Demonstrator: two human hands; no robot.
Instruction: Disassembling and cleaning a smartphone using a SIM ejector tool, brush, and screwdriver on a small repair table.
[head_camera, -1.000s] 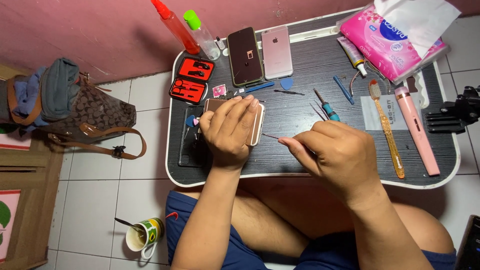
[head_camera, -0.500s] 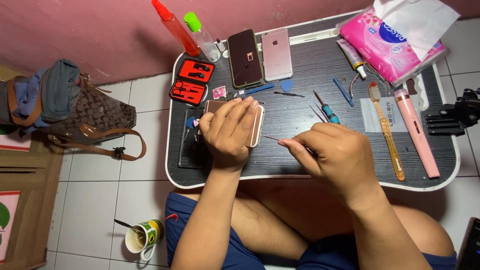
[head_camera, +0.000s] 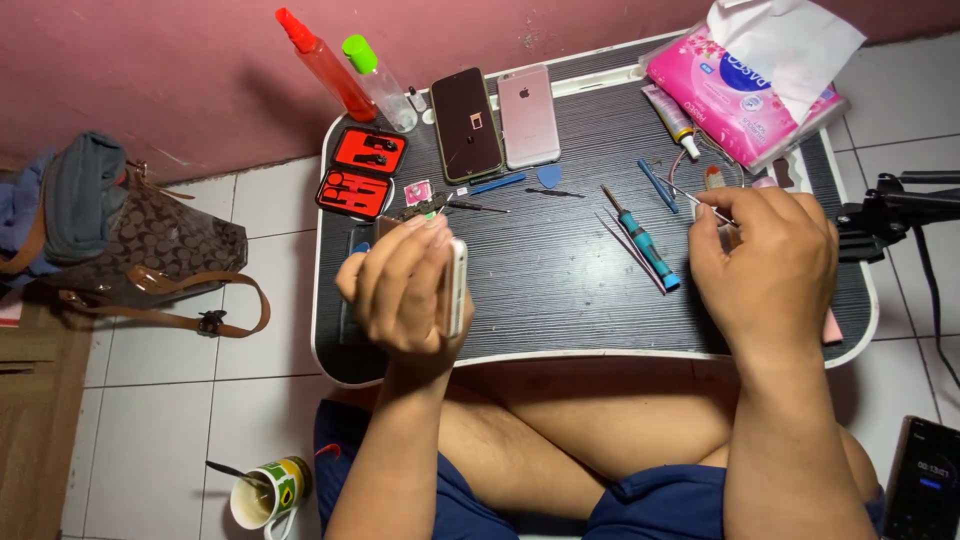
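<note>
Closest in, the person sits cross-legged with a small black lap table (head_camera: 560, 300) over the knees, so everything is easy to reach. The left hand (head_camera: 405, 290) is wrapped around a phone (head_camera: 455, 288), lifted on its edge just above the table's left side; the curled fingers grip it so it cannot slip. The right hand (head_camera: 765, 265) pinches a thin metal tool (head_camera: 700, 203), tip pointing up and left, near the table's right side.

Between the hands lies a blue-handled screwdriver (head_camera: 645, 245), close by for grabbing. Farther back lie two more phones: a dark one (head_camera: 467, 125) and a pink one (head_camera: 528, 117), flat and side by side. A red tool case (head_camera: 362, 172) lies open at the back left. A pink tissue pack (head_camera: 745, 85) sits at the far right corner, and two spray bottles (head_camera: 350, 75) lie by the wall.
</note>
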